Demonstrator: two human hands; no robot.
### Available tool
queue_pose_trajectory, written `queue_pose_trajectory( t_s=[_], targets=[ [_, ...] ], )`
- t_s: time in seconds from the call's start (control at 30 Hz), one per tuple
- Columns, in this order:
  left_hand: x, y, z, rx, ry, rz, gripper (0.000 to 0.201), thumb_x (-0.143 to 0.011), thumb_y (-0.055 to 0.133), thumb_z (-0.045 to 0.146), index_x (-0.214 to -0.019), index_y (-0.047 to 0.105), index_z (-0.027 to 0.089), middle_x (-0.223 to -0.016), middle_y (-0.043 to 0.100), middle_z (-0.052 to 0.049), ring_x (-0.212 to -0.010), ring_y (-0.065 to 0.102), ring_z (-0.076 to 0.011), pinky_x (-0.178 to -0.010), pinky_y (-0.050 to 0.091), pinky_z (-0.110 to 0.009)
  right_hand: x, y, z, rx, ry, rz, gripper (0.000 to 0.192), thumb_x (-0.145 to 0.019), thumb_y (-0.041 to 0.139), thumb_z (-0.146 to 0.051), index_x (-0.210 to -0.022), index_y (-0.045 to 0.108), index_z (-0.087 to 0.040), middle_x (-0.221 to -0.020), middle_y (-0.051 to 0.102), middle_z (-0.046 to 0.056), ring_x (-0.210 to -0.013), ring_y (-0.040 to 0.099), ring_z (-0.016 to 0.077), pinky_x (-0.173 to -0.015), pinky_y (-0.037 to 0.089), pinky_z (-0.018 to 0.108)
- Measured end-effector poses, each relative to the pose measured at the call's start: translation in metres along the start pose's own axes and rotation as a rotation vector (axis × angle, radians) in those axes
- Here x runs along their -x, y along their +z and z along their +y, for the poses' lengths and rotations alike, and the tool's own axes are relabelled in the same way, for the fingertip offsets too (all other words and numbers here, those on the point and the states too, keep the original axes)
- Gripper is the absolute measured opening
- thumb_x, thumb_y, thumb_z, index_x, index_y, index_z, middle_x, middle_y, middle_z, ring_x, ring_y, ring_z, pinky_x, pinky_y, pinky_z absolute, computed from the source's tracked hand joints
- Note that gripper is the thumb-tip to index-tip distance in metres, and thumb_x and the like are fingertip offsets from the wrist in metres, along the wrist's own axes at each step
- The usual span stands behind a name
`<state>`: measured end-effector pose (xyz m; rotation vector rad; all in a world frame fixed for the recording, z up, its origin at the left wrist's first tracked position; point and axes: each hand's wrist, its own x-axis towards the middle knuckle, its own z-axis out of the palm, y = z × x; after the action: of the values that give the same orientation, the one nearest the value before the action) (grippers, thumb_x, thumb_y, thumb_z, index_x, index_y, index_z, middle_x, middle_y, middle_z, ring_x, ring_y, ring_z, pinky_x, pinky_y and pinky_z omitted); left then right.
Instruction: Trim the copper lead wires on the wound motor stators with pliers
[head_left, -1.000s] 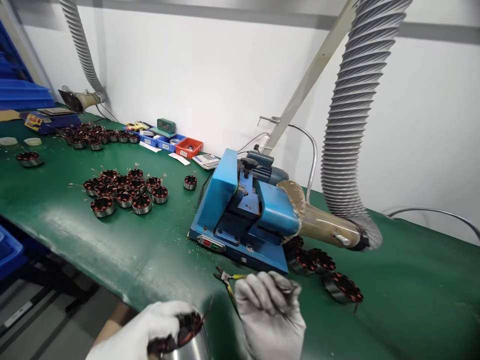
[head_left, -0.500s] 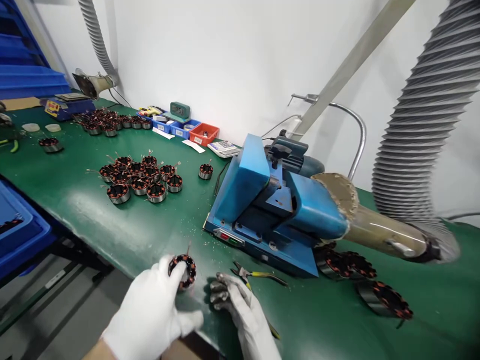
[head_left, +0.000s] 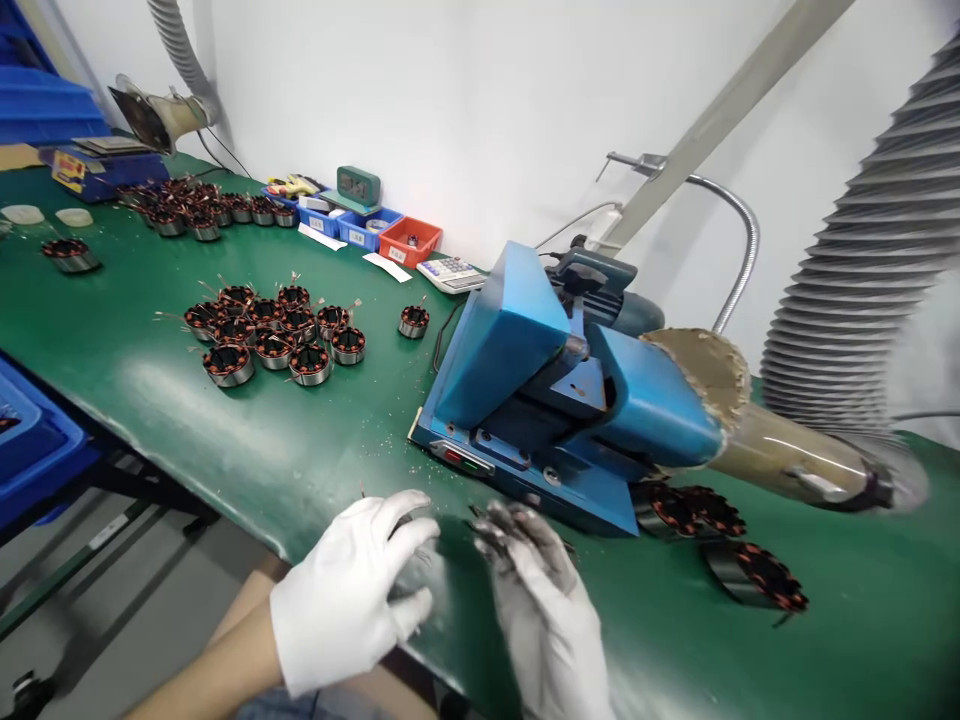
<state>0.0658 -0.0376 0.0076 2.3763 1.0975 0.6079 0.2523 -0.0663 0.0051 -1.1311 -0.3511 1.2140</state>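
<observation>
Head view: left hand (head_left: 352,590) in clean white glove, fingers spread flat at near edge of green bench (head_left: 150,400); whether anything lies under palm cannot be told. Right hand (head_left: 536,590), glove grimy, fingers loosely open just short of blue machine (head_left: 547,400), nothing visibly held. Wound stators (head_left: 270,335) clustered mid-bench left; three more stators (head_left: 720,545) right of machine. Likely between pieces; next move probably calls for a pickup.

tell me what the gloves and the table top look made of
Left hand: glove looks like clean white knit fabric, matte. Right hand: same kind of glove, fingers stained dark grey. Table top: green mat, probably rubber or vinyl, with a soft sheen.
</observation>
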Motion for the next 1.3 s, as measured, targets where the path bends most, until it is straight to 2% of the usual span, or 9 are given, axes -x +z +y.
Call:
queue_pose_trajectory(
  t_s=[0.27,0.57,0.67,0.87,0.93,1.03,1.13,1.23,1.3],
  targets=[
    [-0.010,0.004,0.001,-0.144,0.020,-0.101,0.016,-0.090,0.042,0.012,-0.087,0.057,0.018,-0.094,0.059,-0.003,-0.085,0.054,-0.0205,-0.084,0.043,-0.040,0.012,-0.008,0.042,0.599,0.028,-0.024,0.029,-0.063,0.079,-0.037,-0.086,0.075,-0.020,-0.096,0.075,0.010,-0.092,0.068,0.0275,-0.090,0.052,0.042],
    [-0.014,0.006,0.000,-0.219,0.024,-0.149,0.014,-0.089,0.043,0.015,-0.081,0.054,0.019,-0.083,0.054,-0.003,-0.077,0.046,-0.0219,-0.075,0.038,-0.041,0.012,0.002,0.049,0.737,-0.052,0.011,0.023,-0.070,0.072,-0.040,-0.076,0.074,-0.018,-0.077,0.075,0.008,-0.070,0.069,0.0234,-0.066,0.057,0.031],
    [-0.015,0.007,0.000,-0.202,0.017,-0.156,0.018,-0.091,0.040,0.016,-0.079,0.053,0.019,-0.082,0.053,-0.003,-0.075,0.045,-0.0214,-0.074,0.038,-0.041,0.014,-0.015,0.056,0.816,-0.245,0.037,0.029,-0.072,0.073,-0.036,-0.096,0.074,-0.020,-0.099,0.075,0.011,-0.088,0.070,0.0269,-0.080,0.056,0.037],
    [-0.014,0.004,0.000,-0.209,0.025,-0.164,0.015,-0.090,0.041,0.015,-0.082,0.053,0.020,-0.084,0.054,-0.003,-0.077,0.045,-0.0216,-0.073,0.037,-0.039,0.003,-0.018,0.043,1.022,-0.708,-0.372,0.035,-0.083,0.061,-0.016,-0.115,0.067,-0.029,-0.111,0.072,0.006,-0.102,0.065,0.0242,-0.091,0.050,0.041],
    [-0.014,0.003,-0.001,-0.213,0.041,-0.171,0.012,-0.088,0.044,0.014,-0.081,0.052,0.020,-0.083,0.054,-0.003,-0.076,0.045,-0.0211,-0.071,0.036,-0.038,0.002,-0.006,0.036,1.070,-0.633,-0.332,0.021,-0.082,0.061,-0.022,-0.098,0.073,-0.026,-0.097,0.074,0.007,-0.091,0.065,0.0241,-0.084,0.051,0.039],
    [-0.014,0.002,-0.002,-0.223,0.068,-0.197,0.009,-0.084,0.048,0.013,-0.081,0.052,0.020,-0.083,0.055,-0.003,-0.076,0.045,-0.0207,-0.069,0.035,-0.037,0.004,0.011,0.028,0.850,-0.069,-0.308,0.027,-0.082,0.057,-0.037,-0.060,0.059,-0.022,-0.057,0.057,0.001,-0.056,0.054,0.0165,-0.058,0.046,0.030],
    [-0.015,0.001,-0.004,-0.215,0.103,-0.215,0.008,-0.082,0.050,0.012,-0.083,0.052,0.020,-0.087,0.057,-0.003,-0.078,0.047,-0.0208,-0.071,0.035,-0.037,0.004,0.017,0.019,0.579,0.371,-0.424,0.041,-0.082,0.048,-0.053,-0.054,0.043,-0.024,-0.046,0.039,-0.005,-0.040,0.041,0.0126,-0.042,0.037,0.027],
    [-0.017,0.001,-0.005,-0.208,0.115,-0.222,0.008,-0.083,0.048,0.013,-0.083,0.053,0.020,-0.088,0.057,-0.003,-0.078,0.048,-0.0206,-0.069,0.035,-0.037,0.001,0.011,0.010,0.652,0.379,-0.432,0.031,-0.074,0.061,-0.047,-0.059,0.052,-0.022,-0.050,0.049,-0.003,-0.045,0.047,0.0139,-0.046,0.039,0.027],
    [-0.017,0.001,-0.005,-0.210,0.117,-0.218,0.008,-0.084,0.048,0.014,-0.083,0.053,0.020,-0.087,0.057,-0.002,-0.077,0.049,-0.0208,-0.069,0.036,-0.037,0.000,0.005,0.008,0.868,0.139,-0.359,0.015,-0.069,0.070,-0.034,-0.071,0.063,-0.021,-0.064,0.062,0.002,-0.060,0.055,0.0175,-0.060,0.043,0.029]
  ],
)
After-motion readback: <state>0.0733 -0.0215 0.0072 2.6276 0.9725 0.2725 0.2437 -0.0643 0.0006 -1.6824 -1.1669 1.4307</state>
